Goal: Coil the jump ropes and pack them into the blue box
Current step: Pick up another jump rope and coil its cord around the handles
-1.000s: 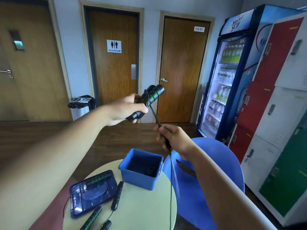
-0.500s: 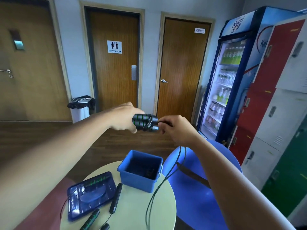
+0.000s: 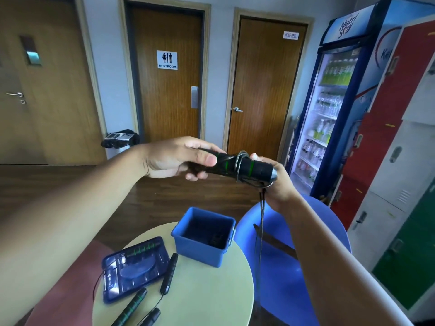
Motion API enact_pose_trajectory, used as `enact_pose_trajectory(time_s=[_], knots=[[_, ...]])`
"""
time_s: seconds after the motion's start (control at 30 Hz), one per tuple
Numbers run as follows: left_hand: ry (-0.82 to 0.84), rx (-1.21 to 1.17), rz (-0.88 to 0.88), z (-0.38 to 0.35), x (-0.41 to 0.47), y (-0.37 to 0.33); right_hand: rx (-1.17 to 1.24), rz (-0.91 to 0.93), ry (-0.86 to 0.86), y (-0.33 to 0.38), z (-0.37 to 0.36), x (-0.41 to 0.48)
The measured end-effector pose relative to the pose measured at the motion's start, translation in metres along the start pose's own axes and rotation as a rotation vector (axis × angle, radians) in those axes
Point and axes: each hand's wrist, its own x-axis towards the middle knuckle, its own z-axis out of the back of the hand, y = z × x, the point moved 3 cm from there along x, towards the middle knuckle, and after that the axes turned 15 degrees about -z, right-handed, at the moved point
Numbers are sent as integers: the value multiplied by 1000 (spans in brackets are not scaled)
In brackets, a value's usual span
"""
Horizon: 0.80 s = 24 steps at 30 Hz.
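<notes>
Rope handles [image 3: 244,167] within left fingers [image 3: 202,145], tip against right hand [image 3: 281,185].

**Background fixtures, break room**

Round pale-green table [image 3: 200,290] low centre. Blue chair [image 3: 282,290] just beside it, right side. Dark wood floor [image 3: 70,184]. Three wooden doors on far wall: left door [image 3: 47,102] with lever handle; middle door [image 3: 167,102] with RESTROOM sign [image 3: 167,60]; right door [image 3: 263,90] with small HOSE REEL label [image 3: 291,35]. Bin [image 3: 120,140] with black liner between left and middle doors. Lit drinks fridge [image 3: 334,114] at right, bottles on shelves. Lockers [image 3: 388,142] at far right, beside fridge: red, white, green.
</notes>
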Motion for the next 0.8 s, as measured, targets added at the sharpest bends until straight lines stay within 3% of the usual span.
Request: enact_pose_trajectory(time_s=[0.13, 0.23, 0.3, 0.4, 0.47, 0.53, 0.6, 0.7, 0.8], knots=[[-152, -127, -113, 1, 6, 7, -72, -114, -163, -24, -10, -3], [-479, -100, -183, 12, 14, 12, -116, -144, -299, -40, -13, -9], [-699, -3, -164, 15, 15, 19, -135, -133, -340, -46, -16, -12], [-840, 352, -71, 11, 15, 28, -299, -198, -278, -50, -30, -15], [-821, 770, 4, 7, 15, 30, -477, -214, -222, -48, -40, -17], [-662, 1160, -18, -2, 16, 32, -728, -196, -200, -43, -45, -18], [-469, 1386, -57, -9, 19, 42, -956, -176, -160, -38, -48, -17], [-398, 1418, 5, -5, 19, 47, -1130, -152, -170, -27, -45, -18], [-356, 1250, 47, -1, 17, 44, -1174, -87, -225, -12, -35, -18]])
